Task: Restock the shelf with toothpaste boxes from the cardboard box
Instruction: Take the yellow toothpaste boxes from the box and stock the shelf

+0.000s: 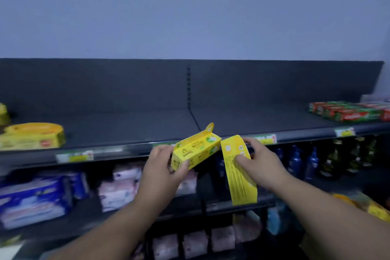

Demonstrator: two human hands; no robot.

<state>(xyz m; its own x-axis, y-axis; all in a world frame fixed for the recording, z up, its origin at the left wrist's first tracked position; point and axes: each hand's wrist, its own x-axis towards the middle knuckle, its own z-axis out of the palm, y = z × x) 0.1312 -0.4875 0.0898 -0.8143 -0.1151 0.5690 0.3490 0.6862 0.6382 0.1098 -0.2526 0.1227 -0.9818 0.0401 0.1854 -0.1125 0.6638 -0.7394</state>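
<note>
My left hand (162, 167) grips a yellow toothpaste box (195, 150) by its lower left end, the box tilted up to the right with its hang tab on top. My right hand (258, 160) pinches a second yellow toothpaste box (239, 172) near its upper end, and this box hangs almost upright. Both boxes are held just in front of the dark top shelf (147, 124), below its front edge. The middle of that shelf is bare. The cardboard box is out of view.
Yellow boxes (31, 136) lie at the shelf's left end, and red-green toothpaste boxes (350, 112) at its right end. Price labels (75, 156) line the front rail. Lower shelves hold blue and pink packs (38, 196) and dark bottles (329, 158).
</note>
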